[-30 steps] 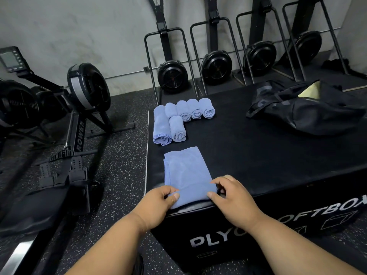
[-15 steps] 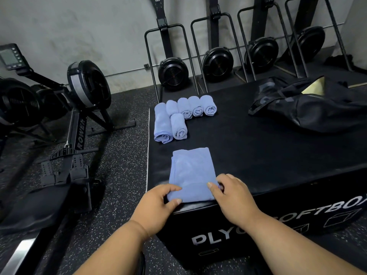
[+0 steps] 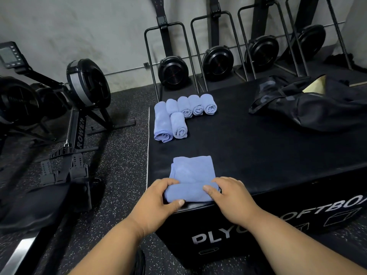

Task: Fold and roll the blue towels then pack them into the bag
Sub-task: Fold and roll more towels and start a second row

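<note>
- Head view: a black plyo box (image 3: 258, 155) fills the middle and serves as the work surface.
- At the box's near edge lies a folded blue towel (image 3: 193, 171), its near end turned up into a short roll.
- The left hand (image 3: 156, 203) grasps the roll's left end, fingers curled over the top and thumb under the near side.
- The right hand (image 3: 232, 197) grasps the roll's right end, fingers curled over it and thumb laid along its front.
- Toward the box's far left corner sit six rolled towels (image 3: 184, 114): four short rolls in a row, one longer roll on the left, and one more just in front of the row.
- At the box's far right lies a black bag (image 3: 317, 108), slumped and open, with a pale lining showing.
- Left of the box, on the speckled floor, stands a rowing machine (image 3: 79, 120).
</note>
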Action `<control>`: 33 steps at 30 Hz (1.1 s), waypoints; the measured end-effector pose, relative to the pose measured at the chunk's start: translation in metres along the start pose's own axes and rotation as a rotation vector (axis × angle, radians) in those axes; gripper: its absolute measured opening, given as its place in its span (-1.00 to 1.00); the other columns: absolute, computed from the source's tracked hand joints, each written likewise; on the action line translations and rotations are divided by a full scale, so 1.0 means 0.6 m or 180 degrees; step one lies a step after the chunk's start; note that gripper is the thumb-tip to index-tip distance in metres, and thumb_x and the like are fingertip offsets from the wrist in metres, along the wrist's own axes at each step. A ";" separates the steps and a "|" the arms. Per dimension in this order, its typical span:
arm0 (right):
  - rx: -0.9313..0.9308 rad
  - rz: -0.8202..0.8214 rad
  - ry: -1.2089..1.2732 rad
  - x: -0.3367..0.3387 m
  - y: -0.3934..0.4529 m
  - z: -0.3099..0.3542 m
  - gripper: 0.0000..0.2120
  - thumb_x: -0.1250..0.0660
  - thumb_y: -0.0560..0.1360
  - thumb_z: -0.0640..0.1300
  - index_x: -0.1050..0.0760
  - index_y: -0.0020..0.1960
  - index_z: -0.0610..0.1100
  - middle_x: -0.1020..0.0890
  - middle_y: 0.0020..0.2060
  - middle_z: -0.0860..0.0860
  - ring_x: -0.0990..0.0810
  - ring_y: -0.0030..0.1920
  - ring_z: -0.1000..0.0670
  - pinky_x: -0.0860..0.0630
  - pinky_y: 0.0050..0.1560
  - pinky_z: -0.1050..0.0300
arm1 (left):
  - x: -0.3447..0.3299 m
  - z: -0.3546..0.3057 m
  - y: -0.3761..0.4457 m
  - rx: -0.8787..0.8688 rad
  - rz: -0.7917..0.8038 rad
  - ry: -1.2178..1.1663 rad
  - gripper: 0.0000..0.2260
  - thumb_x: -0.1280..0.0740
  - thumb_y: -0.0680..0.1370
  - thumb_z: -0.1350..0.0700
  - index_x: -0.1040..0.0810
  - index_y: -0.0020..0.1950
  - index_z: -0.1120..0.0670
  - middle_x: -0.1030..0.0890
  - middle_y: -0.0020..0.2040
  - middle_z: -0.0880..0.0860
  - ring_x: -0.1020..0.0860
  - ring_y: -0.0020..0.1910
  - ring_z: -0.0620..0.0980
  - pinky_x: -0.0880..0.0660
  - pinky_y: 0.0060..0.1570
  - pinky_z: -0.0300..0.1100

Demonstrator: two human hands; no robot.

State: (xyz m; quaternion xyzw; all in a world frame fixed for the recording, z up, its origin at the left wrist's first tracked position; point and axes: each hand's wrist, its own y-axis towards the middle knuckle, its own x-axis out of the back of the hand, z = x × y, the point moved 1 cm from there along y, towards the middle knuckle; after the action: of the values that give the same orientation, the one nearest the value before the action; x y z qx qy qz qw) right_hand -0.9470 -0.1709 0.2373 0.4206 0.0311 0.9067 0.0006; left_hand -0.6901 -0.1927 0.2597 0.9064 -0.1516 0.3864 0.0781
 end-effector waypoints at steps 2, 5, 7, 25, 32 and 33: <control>-0.0039 -0.0049 -0.0008 -0.002 -0.001 0.004 -0.51 -0.21 0.63 0.25 -0.23 -0.30 -0.05 -0.36 -0.37 0.07 -0.37 -0.26 0.04 -0.27 -0.10 0.05 | -0.003 0.001 -0.002 0.0075 0.0095 -0.0047 -0.78 -0.48 0.55 -0.07 -0.59 0.18 -0.20 -0.62 0.12 -0.23 -0.58 0.13 -0.23 -0.49 0.20 -0.24; -0.0080 -0.0273 0.0204 -0.005 -0.002 0.004 -0.59 -0.23 0.59 0.29 -0.39 -0.23 0.00 -0.44 -0.29 0.11 -0.43 -0.19 0.07 -0.35 -0.03 0.06 | -0.001 0.002 0.006 0.0464 0.0439 -0.0488 -0.86 -0.42 0.62 -0.07 -0.66 0.14 -0.09 -0.72 0.05 -0.12 -0.67 0.05 -0.09 -0.57 0.20 -0.03; -0.0081 -0.0347 0.0361 -0.006 -0.010 0.006 -0.70 -0.27 0.57 0.30 -0.55 0.12 0.12 -0.51 -0.04 0.18 -0.48 0.03 0.11 -0.39 0.19 0.09 | 0.004 0.004 0.018 0.0727 0.0650 -0.0765 -0.79 -0.41 0.62 -0.11 -0.68 0.14 -0.01 -0.74 0.07 -0.06 -0.69 0.10 -0.02 -0.55 0.28 0.04; -0.0225 -0.0485 0.0512 -0.010 -0.001 0.012 -0.71 -0.24 0.61 0.26 -0.56 0.16 0.12 -0.54 0.05 0.20 -0.49 0.09 0.10 -0.45 0.19 0.09 | 0.007 0.017 0.034 0.0110 0.0508 0.0211 -0.74 -0.32 0.55 -0.26 -0.60 0.12 -0.16 -0.68 0.03 -0.14 -0.61 0.09 -0.04 -0.52 0.22 -0.01; -0.0091 -0.0113 0.0321 -0.002 -0.001 0.009 -0.52 -0.32 0.50 0.36 -0.49 0.32 0.15 -0.59 0.21 0.26 -0.49 0.26 0.13 -0.36 0.40 0.00 | 0.016 0.023 0.059 0.1124 0.0889 -0.0607 -0.51 -0.34 0.43 -0.38 -0.68 0.11 -0.03 -0.75 0.03 -0.06 -0.69 0.12 -0.02 -0.51 0.32 0.08; -0.0108 -0.0096 0.0280 -0.001 0.002 0.010 -0.56 -0.30 0.52 0.36 -0.53 0.27 0.12 -0.62 0.17 0.24 -0.52 0.22 0.10 -0.38 0.37 -0.01 | 0.015 0.022 0.061 0.1094 0.0778 -0.0453 -0.57 -0.34 0.49 -0.35 -0.66 0.10 -0.04 -0.74 0.02 -0.07 -0.68 0.09 -0.04 -0.52 0.30 0.05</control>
State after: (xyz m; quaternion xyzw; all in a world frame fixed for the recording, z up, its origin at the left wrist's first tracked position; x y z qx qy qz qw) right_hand -0.9420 -0.1717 0.2407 0.3798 0.0221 0.9246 0.0200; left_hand -0.6877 -0.2325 0.2582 0.9063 -0.1974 0.3482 -0.1358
